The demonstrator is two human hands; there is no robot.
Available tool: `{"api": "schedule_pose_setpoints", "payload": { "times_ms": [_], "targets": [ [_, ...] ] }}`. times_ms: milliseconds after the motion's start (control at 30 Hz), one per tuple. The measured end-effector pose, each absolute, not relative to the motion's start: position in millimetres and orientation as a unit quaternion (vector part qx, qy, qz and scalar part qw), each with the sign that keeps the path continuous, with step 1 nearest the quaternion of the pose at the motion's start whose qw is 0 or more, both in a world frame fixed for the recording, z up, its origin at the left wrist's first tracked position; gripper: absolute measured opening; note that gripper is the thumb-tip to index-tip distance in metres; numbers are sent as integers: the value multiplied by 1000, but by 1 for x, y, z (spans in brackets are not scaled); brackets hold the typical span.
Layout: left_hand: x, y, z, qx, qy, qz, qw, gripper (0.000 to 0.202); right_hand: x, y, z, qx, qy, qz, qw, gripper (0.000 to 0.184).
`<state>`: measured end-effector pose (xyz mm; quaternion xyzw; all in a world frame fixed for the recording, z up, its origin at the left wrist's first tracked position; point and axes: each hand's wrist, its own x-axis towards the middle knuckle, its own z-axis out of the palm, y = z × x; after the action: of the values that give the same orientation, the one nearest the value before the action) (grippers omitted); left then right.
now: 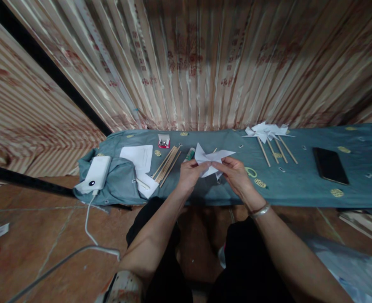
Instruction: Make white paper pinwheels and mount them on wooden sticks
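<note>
Both hands hold a folded white paper pinwheel just above the blue-green cloth on the low bench. My left hand pinches its left side with fingers closed. My right hand, a bangle on the wrist, grips its right underside. A thin wooden stick pokes out behind the paper. A bundle of wooden sticks lies to the left, beside white paper sheets.
Finished paper pinwheels on sticks lie at the back right. A black phone rests further right. A small red box, a glue stick and a white power bank with cable sit left. Striped curtain behind.
</note>
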<state>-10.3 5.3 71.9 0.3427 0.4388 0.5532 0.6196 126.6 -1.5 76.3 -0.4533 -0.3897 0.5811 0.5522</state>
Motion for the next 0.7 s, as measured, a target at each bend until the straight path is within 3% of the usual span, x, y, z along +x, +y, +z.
{"api": "schedule_pose_setpoints", "payload": {
  "times_ms": [700],
  "targets": [
    [-10, 6, 69, 352, 427, 543, 632, 35, 129, 0, 73, -459, -369, 598, 544, 38]
  ]
}}
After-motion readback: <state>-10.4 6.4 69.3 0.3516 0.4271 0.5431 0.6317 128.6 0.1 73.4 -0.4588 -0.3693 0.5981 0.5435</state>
